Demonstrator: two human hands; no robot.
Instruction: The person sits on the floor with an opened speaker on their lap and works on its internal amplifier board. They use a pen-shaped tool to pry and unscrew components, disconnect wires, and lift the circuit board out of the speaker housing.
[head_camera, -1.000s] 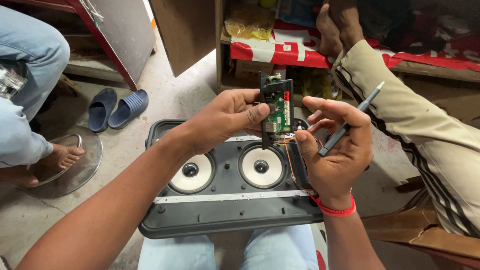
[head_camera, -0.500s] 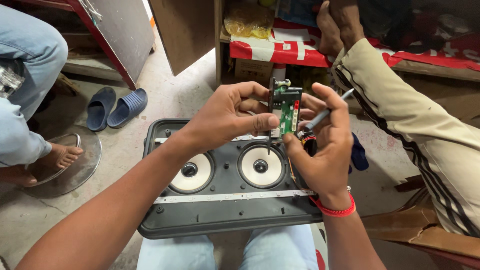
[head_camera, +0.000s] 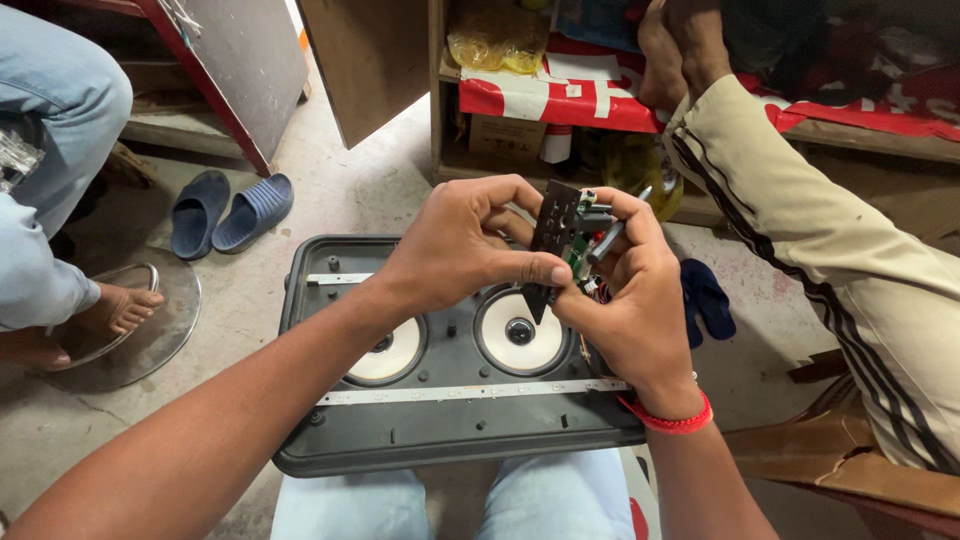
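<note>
Both my hands hold a small green circuit board with a black faceplate (head_camera: 560, 235) above a dark grey speaker panel (head_camera: 330, 440) that rests on my knees. My left hand (head_camera: 465, 250) pinches the board's left edge, thumb across its lower corner. My right hand (head_camera: 625, 290) grips the board's right side and also holds a thin grey screwdriver (head_camera: 612, 232) along its fingers. Two white speaker cones (head_camera: 520, 330) (head_camera: 392, 352) sit in the panel under my hands. Thin wires hang from the board toward the panel.
A pair of blue slippers (head_camera: 230, 210) lies on the concrete floor at left, near a seated person's bare foot (head_camera: 115, 310) on a round metal plate (head_camera: 170, 330). Another person's leg in beige striped trousers (head_camera: 840, 260) crosses the right side. A wooden shelf with bags stands behind.
The board has turned from face-on to edge-on, its black faceplate now toward me. My hands have closed in around it and the screwdriver lies tighter against my right fingers.
</note>
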